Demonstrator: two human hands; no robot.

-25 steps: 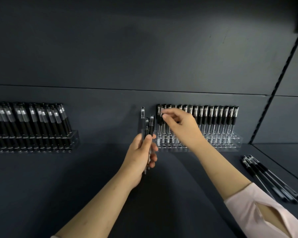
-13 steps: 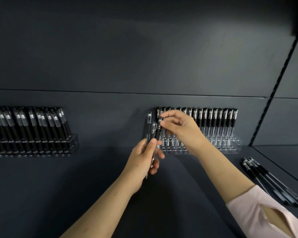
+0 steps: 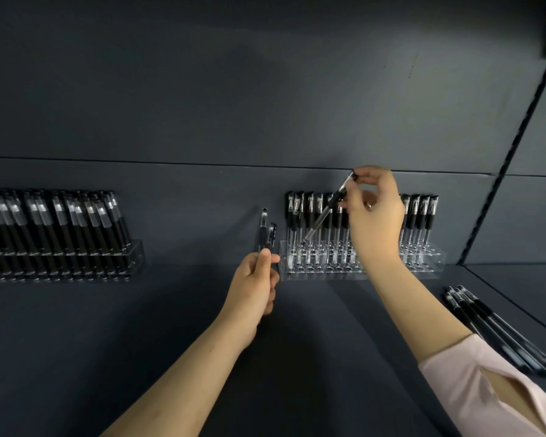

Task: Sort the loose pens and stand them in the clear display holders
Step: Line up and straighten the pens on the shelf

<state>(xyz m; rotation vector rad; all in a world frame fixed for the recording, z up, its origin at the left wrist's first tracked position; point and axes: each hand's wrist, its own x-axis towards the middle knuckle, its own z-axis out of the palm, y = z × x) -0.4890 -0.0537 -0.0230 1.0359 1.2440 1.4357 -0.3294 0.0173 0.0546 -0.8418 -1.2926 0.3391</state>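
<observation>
My right hand [image 3: 374, 216] pinches the cap end of one black pen [image 3: 325, 212], held tilted with its tip just above the front holes of the clear display holder [image 3: 435, 263] at the back of the shelf. That holder has a row of black pens standing in it, partly hidden by my hand. My left hand [image 3: 256, 285] grips a small bunch of pens [image 3: 267, 231] upright, just left of the holder. Several loose black pens [image 3: 498, 329] lie on the shelf at the right.
A second clear holder [image 3: 136, 253], packed with black pens, stands at the back left. The dark shelf back panel rises behind both holders. A slotted upright rail [image 3: 511, 152] runs down the right side. Bare dark shelf [image 3: 108, 342] lies in front.
My right hand took one pen from the bunch in my left hand and lifted it up and right, over the holder. My left hand stayed beside the holder.
</observation>
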